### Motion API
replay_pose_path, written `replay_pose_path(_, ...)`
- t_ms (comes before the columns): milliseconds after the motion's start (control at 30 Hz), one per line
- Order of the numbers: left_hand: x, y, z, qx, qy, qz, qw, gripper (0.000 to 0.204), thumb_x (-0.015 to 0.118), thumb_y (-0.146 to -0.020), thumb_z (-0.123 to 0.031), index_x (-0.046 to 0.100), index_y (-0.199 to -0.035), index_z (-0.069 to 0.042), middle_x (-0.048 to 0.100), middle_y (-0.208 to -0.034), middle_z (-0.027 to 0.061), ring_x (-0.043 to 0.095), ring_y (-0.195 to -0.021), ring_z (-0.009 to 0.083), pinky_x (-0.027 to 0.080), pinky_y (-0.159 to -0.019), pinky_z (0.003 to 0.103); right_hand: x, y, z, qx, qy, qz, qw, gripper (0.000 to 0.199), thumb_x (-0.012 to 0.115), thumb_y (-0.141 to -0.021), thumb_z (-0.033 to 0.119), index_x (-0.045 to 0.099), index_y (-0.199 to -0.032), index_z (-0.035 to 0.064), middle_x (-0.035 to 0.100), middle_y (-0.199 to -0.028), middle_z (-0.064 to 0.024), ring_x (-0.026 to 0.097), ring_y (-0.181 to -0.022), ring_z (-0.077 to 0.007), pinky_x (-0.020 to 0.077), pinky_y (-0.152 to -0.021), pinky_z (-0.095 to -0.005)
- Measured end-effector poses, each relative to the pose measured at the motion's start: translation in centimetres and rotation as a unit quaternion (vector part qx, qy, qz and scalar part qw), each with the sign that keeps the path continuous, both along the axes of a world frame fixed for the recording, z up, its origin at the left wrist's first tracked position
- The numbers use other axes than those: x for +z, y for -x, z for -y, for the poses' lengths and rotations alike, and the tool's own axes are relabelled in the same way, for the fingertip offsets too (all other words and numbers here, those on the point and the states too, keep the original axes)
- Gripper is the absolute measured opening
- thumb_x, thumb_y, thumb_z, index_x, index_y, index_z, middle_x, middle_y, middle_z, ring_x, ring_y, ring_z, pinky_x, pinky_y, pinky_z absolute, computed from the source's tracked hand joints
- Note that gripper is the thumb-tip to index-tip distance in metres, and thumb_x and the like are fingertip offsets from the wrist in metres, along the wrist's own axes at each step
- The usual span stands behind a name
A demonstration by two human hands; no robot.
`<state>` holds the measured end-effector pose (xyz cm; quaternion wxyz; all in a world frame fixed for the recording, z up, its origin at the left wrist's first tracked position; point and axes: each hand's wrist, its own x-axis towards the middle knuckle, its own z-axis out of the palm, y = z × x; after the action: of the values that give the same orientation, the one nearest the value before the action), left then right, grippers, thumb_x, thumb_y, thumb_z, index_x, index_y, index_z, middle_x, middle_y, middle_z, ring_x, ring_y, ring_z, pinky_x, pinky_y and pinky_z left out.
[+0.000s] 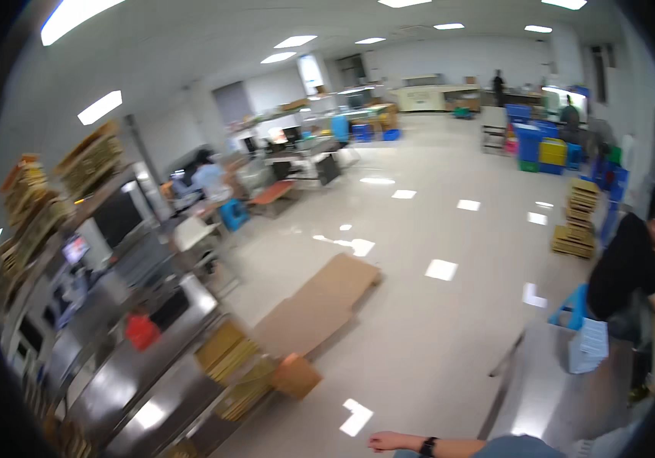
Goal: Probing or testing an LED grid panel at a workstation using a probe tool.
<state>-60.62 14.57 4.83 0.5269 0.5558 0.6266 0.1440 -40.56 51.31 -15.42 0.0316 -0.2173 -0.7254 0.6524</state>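
Note:
My right hand (pixel 388 441) shows at the lower edge, with a black band (pixel 428 446) round its wrist and a grey-blue sleeve (pixel 522 446) further up the arm. It hangs above the pale floor, left of a metal table (pixel 522 401). No object shows in it. The fingers are small and blurred, so whether they are curled or apart is unclear. My left hand is out of view. On the metal table stands a pale blue-white box-like stack (pixel 591 345).
At right, a person in black (pixel 624 267) sits by a blue stool (pixel 569 307). Flattened cardboard (pixel 320 301) lies on the floor. To the left are a metal bench (pixel 125 374), yellowish trays (pixel 224 351) and a red bag (pixel 142 330). Blue bins (pixel 527 141) stand far right.

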Motion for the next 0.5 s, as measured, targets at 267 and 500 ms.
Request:
replay_pose_path(267,-2.5,11.3,-25.1,-0.157,0.0,0.029,0.987,0.017,0.054,-0.091,-0.014,0.06,-0.102,-0.002,0.062,-0.089,0.0129,0.055,-0.083,0.0196,0.047,-0.077,0.035,4.2,9.9,-15.7,0.024,-0.062,-0.007,0.998,0.036,0.053,-0.089,0.035,0.064,-0.088,0.0007,0.066,-0.075,-0.0113,0.06,-0.065,-0.0232,0.048,-0.061,-0.0378)
replay_pose_path(500,-4.2,20.5,-43.5,-0.189,-0.014,0.029,0.981,0.016,0.054,-0.091,-0.013,0.06,-0.101,-0.002,0.061,-0.087,0.0115,0.054,-0.082,0.0177,0.047,-0.076,0.035,-2.7,6.7,-30.6,-0.201,0.043,0.014,0.979,0.035,0.052,-0.088,0.032,0.066,-0.08,0.0009,0.061,-0.063,-0.0091,0.054,-0.055,-0.0188,0.0449,-0.052,-0.0364)
